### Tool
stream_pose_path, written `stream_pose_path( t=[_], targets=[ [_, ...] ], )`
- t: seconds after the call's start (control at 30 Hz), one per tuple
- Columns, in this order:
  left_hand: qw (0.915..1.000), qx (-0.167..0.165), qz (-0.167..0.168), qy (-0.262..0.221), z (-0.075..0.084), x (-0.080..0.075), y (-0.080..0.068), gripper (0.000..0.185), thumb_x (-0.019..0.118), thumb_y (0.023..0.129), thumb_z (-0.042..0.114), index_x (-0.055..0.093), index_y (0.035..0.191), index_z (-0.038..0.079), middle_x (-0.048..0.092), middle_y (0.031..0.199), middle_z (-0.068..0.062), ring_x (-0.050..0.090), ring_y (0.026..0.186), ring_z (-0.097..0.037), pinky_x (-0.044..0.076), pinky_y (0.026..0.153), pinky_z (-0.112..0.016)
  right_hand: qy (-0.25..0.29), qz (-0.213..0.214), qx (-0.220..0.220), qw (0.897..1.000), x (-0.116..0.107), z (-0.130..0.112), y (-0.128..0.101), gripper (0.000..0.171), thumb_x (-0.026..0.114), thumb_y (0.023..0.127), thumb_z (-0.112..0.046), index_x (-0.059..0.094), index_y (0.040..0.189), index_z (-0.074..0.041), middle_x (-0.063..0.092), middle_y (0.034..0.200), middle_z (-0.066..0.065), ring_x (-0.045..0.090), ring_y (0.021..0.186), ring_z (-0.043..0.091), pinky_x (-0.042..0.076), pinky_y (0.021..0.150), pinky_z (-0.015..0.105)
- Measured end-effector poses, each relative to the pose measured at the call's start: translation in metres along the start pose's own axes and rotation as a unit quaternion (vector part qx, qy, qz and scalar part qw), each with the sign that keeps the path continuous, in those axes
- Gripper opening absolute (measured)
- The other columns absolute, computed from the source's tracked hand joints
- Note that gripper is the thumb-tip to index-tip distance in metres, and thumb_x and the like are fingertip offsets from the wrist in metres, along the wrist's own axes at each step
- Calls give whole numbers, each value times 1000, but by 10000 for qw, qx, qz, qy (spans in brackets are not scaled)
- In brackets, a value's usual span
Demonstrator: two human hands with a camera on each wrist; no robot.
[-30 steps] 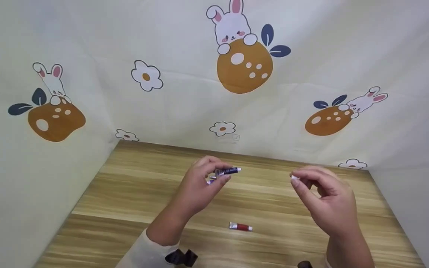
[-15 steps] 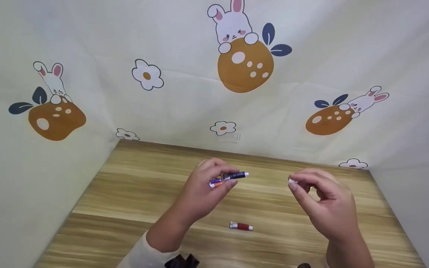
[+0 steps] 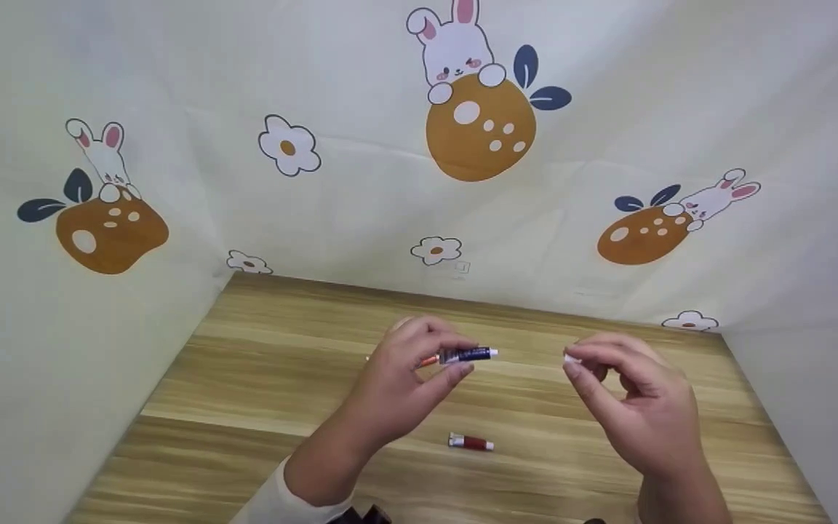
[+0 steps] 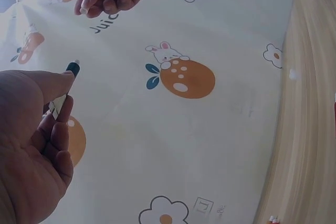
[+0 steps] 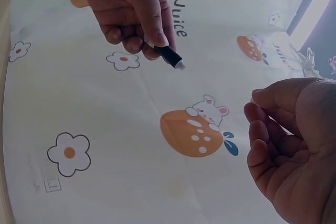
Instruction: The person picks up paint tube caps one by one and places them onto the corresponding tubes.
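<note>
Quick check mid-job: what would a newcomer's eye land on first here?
Probably the big orange fruit print with its rabbit, high on the pale backdrop. Next, the dark tube in the left hand, facing the small white piece pinched by the right hand. Then the red tube, lying on the wooden table between the forearms.

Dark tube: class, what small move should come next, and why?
Probably bring the small white piece to the white tip of the dark tube: the right hand pinches the piece, the left hand holds the tube, its tip facing the piece across a gap.
</note>
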State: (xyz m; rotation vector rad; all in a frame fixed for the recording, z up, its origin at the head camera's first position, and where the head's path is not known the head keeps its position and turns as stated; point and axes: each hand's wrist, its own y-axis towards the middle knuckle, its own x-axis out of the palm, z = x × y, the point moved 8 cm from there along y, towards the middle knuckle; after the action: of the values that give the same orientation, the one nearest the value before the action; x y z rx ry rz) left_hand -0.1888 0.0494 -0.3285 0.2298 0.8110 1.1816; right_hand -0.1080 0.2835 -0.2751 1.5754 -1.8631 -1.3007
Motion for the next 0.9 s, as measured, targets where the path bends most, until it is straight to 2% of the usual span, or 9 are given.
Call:
stream_pose_path(
  t=[0.1, 0.23, 0.37, 0.67, 0.9],
  targets=[
    [9998, 184, 37, 71, 6, 0, -1, 19, 80, 97, 30, 80, 116, 29, 71, 114, 17, 59, 113, -9, 56, 95, -32, -126, -20, 1, 9999, 0, -1, 0, 33, 74, 75, 29, 79, 98, 6, 77, 98, 3, 67, 79, 7, 55, 71, 13],
    [9984, 506, 80, 234, 15, 0, -4, 19, 79, 97, 31, 80, 116, 28, 71, 112, 15, 59, 111, -8, 52, 97, -33, -511, -86, 63, 9986, 1, -2, 0, 34, 78, 77, 24, 82, 99, -1, 77, 97, 3, 67, 79, 5, 53, 70, 12],
    [9970, 693, 62, 351, 23, 0, -6, 19, 79, 98, 32, 80, 117, 29, 71, 113, 15, 59, 111, -8, 50, 98, -34, -620, -132, 81, 9980, 2, -2, 0, 35, 79, 77, 22, 82, 100, -4, 78, 97, 4, 67, 80, 5, 53, 71, 11],
    [9948, 920, 146, 418, 32, -1, -8, 19, 80, 98, 30, 81, 117, 27, 72, 113, 14, 60, 108, -6, 50, 97, -32, -882, -156, 187, 9958, 3, -3, -1, 36, 82, 77, 19, 84, 100, -10, 79, 98, 4, 71, 87, 4, 49, 67, 14],
    [9936, 999, 221, 472, 34, -1, -10, 19, 79, 98, 29, 81, 117, 26, 72, 113, 13, 60, 109, -7, 50, 95, -30, -953, -339, 144, 9948, 8, -5, -2, 37, 83, 77, 17, 83, 101, -12, 80, 99, 1, 72, 91, 4, 53, 74, 13]
  ],
)
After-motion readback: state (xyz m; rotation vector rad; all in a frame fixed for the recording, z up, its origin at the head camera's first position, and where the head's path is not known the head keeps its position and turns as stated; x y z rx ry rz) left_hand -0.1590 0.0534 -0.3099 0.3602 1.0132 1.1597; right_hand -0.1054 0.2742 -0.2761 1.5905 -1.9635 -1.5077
